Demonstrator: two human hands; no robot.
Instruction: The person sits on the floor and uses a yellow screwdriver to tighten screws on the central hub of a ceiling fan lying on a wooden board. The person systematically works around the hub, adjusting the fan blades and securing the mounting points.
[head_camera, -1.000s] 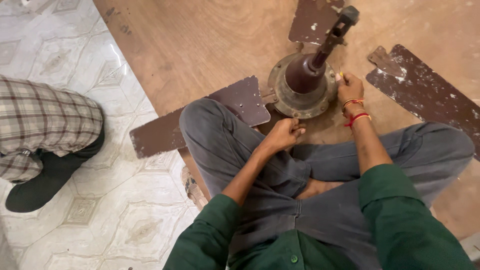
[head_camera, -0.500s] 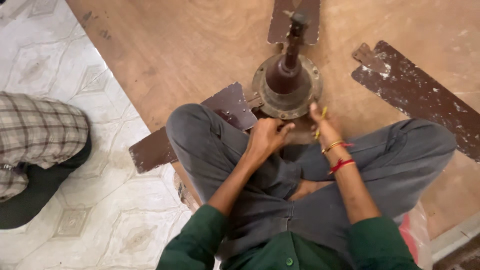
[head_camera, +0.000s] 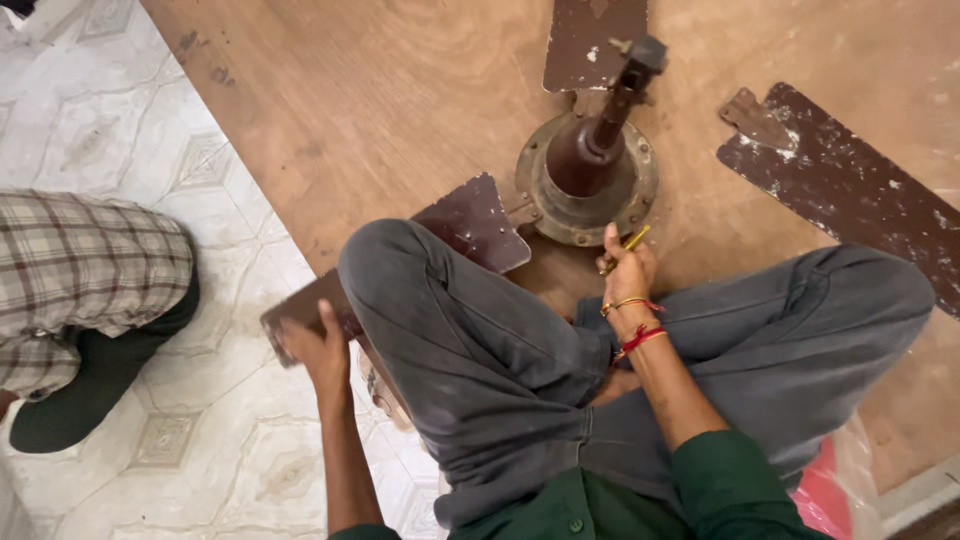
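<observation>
The person sat cross-legged on the floor in grey trousers and a green shirt, looking down over their own knees. Nearest, the left hand reached out past the left knee and closed its grip on the outer end of a brown fan blade that ran under the raised leg; fingers curled over the blade's edge, thumb on top. The right hand, with red and gold thread bands at the wrist, was shut around a slim yellow-handled tool, probably a screwdriver, its tip pointing toward the rim of the ceiling fan motor housing.

That housing, round and rusty, lay on a brown wooden board just beyond the knees, its downrod sticking up and tilted away. A second blade reached off toward the top edge, apparently attached; a third blade lay loose to the right, apart from the hub.

Judging from this, steadying the blade firmly at its far end seemed wise, so the hub could not turn while the tool worked at the rim; keeping the tool square to the screw would spare the rusted head.

Farther left, another person's checked sleeve and dark shoe rested on the patterned tile floor.
</observation>
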